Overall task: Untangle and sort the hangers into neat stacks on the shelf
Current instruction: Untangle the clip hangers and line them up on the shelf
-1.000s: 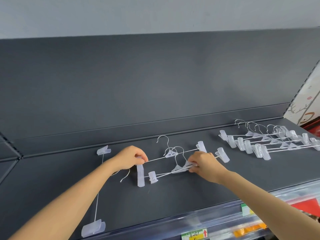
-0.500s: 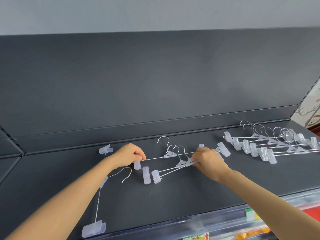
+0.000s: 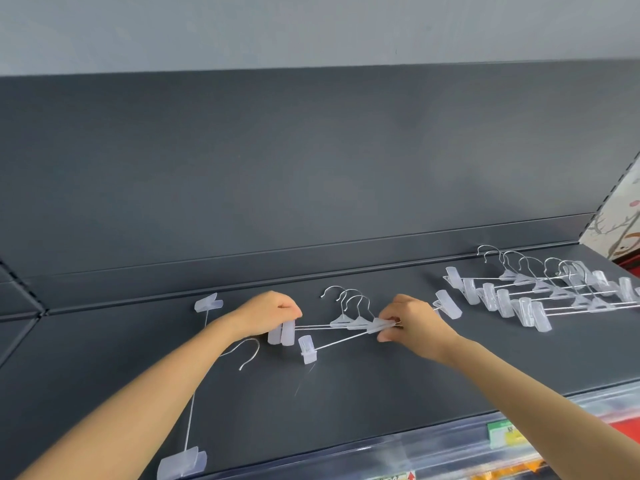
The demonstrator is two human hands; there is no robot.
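Note:
Three clear-plastic clip hangers with metal rods and hooks [image 3: 349, 320] lie bunched in the middle of the dark grey shelf [image 3: 346, 403]. My left hand [image 3: 266, 315] pinches their left-end clips. My right hand [image 3: 412, 323] grips the rods just right of the hook mounts, with one right-end clip [image 3: 448, 304] poking out beyond it. One rod angles down to a loose clip [image 3: 307, 348]. A single hanger [image 3: 192, 403] lies lengthwise under my left forearm, its hook [image 3: 247, 351] beside my wrist. A neat stack of several hangers [image 3: 540, 292] rests at the right.
The shelf has a tall dark back panel [image 3: 311, 168] and a low rear lip. A clear price rail with labels [image 3: 498, 434] runs along the front edge. A patterned wall [image 3: 620, 233] borders the shelf at the right.
The three hangers have been drawn closer together, their hooks and left clips now nearly aligned. Both hands kept their hold; the left hand moved over the left clips.

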